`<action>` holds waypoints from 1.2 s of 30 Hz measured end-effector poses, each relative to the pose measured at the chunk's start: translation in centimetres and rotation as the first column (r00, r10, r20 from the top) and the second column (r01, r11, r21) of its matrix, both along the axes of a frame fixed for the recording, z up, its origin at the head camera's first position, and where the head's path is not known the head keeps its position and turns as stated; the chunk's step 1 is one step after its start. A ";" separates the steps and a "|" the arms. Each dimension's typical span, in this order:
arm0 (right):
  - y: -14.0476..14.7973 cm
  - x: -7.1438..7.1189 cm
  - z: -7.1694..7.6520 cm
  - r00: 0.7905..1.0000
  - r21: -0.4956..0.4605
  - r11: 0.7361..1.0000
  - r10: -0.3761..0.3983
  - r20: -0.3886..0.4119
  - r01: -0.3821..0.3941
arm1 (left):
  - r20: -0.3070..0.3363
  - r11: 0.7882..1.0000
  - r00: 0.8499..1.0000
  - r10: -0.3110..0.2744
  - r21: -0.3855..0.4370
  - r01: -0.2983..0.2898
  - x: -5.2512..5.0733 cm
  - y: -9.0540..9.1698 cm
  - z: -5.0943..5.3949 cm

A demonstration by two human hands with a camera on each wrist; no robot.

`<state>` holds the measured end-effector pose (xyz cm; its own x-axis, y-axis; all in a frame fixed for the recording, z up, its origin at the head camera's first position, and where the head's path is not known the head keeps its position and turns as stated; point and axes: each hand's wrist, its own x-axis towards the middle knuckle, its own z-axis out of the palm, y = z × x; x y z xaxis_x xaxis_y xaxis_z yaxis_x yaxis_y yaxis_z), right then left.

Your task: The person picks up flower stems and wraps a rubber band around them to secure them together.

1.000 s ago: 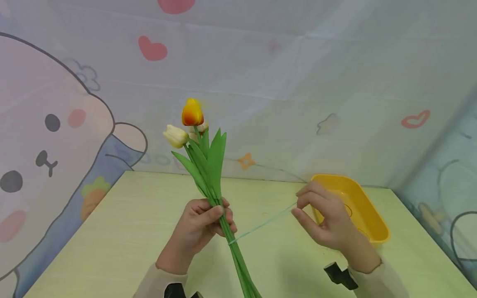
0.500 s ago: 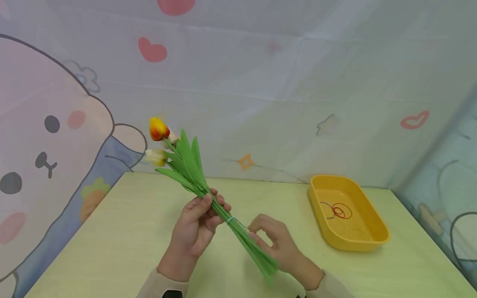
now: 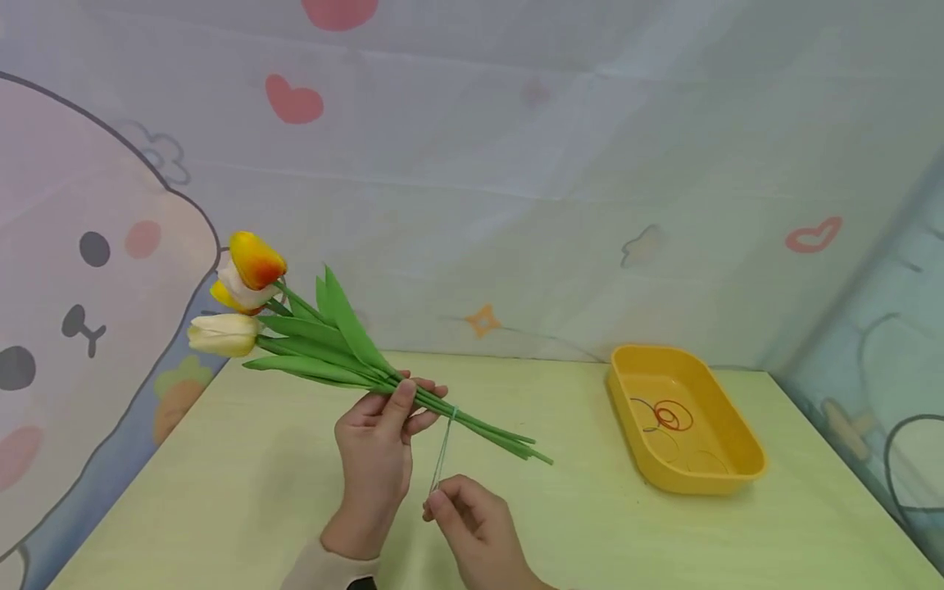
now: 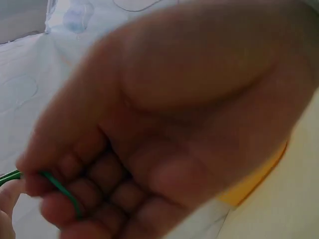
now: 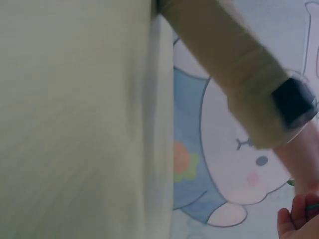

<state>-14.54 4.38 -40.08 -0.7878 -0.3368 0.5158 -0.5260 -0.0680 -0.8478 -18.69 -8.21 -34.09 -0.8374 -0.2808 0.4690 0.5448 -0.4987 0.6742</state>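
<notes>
In the head view, the left hand (image 3: 374,455) grips a bunch of green stems (image 3: 497,433) between thumb and fingers. The bunch lies slanted, with orange-yellow (image 3: 256,260) and cream (image 3: 224,334) tulips at the upper left and stem ends at the lower right. Around the stems, right of the left hand, sits a thin green band (image 3: 443,451), stretched downward. The right hand (image 3: 483,533) pinches its lower end. In the left wrist view, the left hand (image 4: 164,114) fills most of the picture. Fingers (image 5: 298,215) show at the right wrist view's lower right corner.
A yellow tray (image 3: 741,459) on the right of the pale table (image 3: 590,541) holds several thin loops, red ones (image 3: 673,415) among them. Behind the table hangs a printed cloth (image 3: 516,205) with a cartoon figure at left.
The bunch has tilted, its blossoms moving left and its stem ends rising to the right. The right hand has come leftward and down from near the tray, still pinching the band.
</notes>
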 end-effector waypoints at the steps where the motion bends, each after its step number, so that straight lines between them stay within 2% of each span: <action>1: 0.0 0.2 0.2 0.999 0.019 1.000 0.004 -0.040 -0.004 | -0.046 0.998 0.998 0.046 -0.044 -0.048 -0.2 0.0 -0.3; 2: 0.1 0.4 0.6 0.997 0.052 0.999 -0.001 -0.080 0.006 | -0.095 0.991 0.991 0.090 -0.087 -0.098 -0.4 0.0 -0.5; 3: 0.3 0.5 0.9 0.988 0.083 0.996 -0.001 -0.157 0.015 | -0.136 0.980 0.982 0.133 -0.133 -0.151 -0.6 -0.1 -0.7; 4: 0.6 0.5 1.3 0.971 0.111 0.994 0.001 -0.240 0.026 | -0.180 0.964 0.969 0.169 -0.173 -0.200 -0.8 -0.2 -0.9; 6: 1.2 0.4 2.2 0.919 0.148 0.987 0.002 -0.395 0.062 | -0.254 0.933 0.944 0.213 -0.234 -0.273 -1.2 -0.4 -1.3; 7: 1.6 0.4 2.8 0.896 0.169 0.982 -0.001 -0.443 0.084 | -0.290 0.918 0.930 0.224 -0.259 -0.301 -1.4 -0.4 -1.5; 9: 2.6 0.2 4.1 0.849 0.188 0.976 0.003 -0.529 0.114 | -0.334 0.892 0.915 0.227 -0.306 -0.333 -1.7 -0.5 -1.8; 10: 3.2 0.1 4.8 0.839 0.196 0.973 0.003 -0.545 0.124 | -0.351 0.883 0.910 0.221 -0.325 -0.340 -1.8 -0.5 -1.9; 13: 4.8 -0.2 6.7 0.810 0.225 0.961 0.001 -0.586 0.161 | -0.362 0.853 0.911 0.196 -0.395 -0.341 -2.0 -0.4 -2.3; 15: 5.8 -0.5 7.7 0.789 0.241 0.952 0.001 -0.614 0.187 | -0.361 0.849 0.919 0.159 -0.425 -0.314 -1.9 -0.4 -2.4; 18: 7.2 -1.2 8.8 0.761 0.254 0.944 0.006 -0.649 0.209 | -0.342 0.857 0.936 0.083 -0.455 -0.243 -1.7 -0.3 -2.2; 21: 8.4 -2.2 9.6 0.726 0.226 0.950 0.000 -0.687 0.214 | -0.292 0.874 0.956 -0.011 -0.467 -0.133 -1.3 -0.5 -1.7; 23: 9.2 -2.9 10.0 0.710 0.198 0.956 -0.015 -0.704 0.217 | -0.239 0.891 0.966 -0.095 -0.454 -0.025 -0.8 -0.6 -1.1; 25: 9.9 -3.5 10.1 0.704 0.171 0.963 -0.028 -0.710 0.210 | -0.183 0.905 0.962 -0.205 -0.410 0.115 -0.4 -0.8 -0.6; 27: 10.4 -4.2 10.0 0.706 0.154 0.967 -0.034 -0.708 0.201 | -0.143 0.902 0.936 -0.321 -0.348 0.256 0.1 -1.0 0.0; 30: 10.8 -5.1 9.3 0.717 0.139 0.978 -0.016 -0.697 0.157 | -0.112 0.869 0.879 -0.464 -0.250 0.427 0.6 -1.3 0.7; 33: 10.6 -6.1 7.9 0.727 0.133 0.984 0.005 -0.687 0.119 | -0.119 0.828 0.823 -0.555 -0.170 0.534 0.9 -1.5 0.9; 36: 9.7 -6.8 6.1 0.755 0.148 0.985 0.033 -0.655 0.085 | -0.135 0.786 0.774 -0.618 -0.101 0.610 0.9 -1.5 0.9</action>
<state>-21.31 14.11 -34.02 -0.2877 -0.4444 0.8484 -0.9542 0.0576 -0.2934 -17.75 -9.75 -33.16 -0.7406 0.2954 0.6035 0.2313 -0.7312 0.6417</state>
